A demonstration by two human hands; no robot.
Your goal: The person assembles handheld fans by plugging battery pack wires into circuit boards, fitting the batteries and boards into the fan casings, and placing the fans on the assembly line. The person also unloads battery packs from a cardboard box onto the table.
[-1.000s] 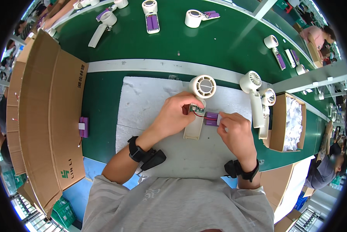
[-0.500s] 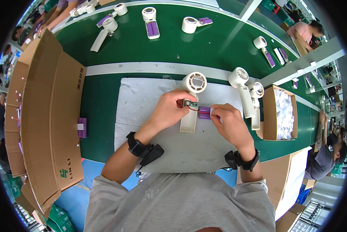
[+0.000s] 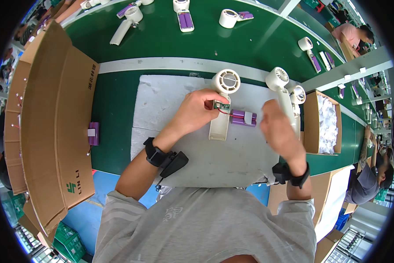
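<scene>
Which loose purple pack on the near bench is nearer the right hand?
The pack on the grey mat, red wire leading to the circuit board; the other pack lies far left, beside the cardboard box.

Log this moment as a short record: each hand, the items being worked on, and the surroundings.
Left hand: holds green circuit board between thumb and finger, over the fan's handle
Right hand: blurred, apart from the battery pack; contents unclear
Fan: cream, on pale mat, round head pointing away from the person
Battery pack: purple, right of the handle, red wire running toward the board
Right side: two other fans, open carton of white pieces
Left side: large cardboard box, second purple pack
Far side: more fans on green surface
</scene>
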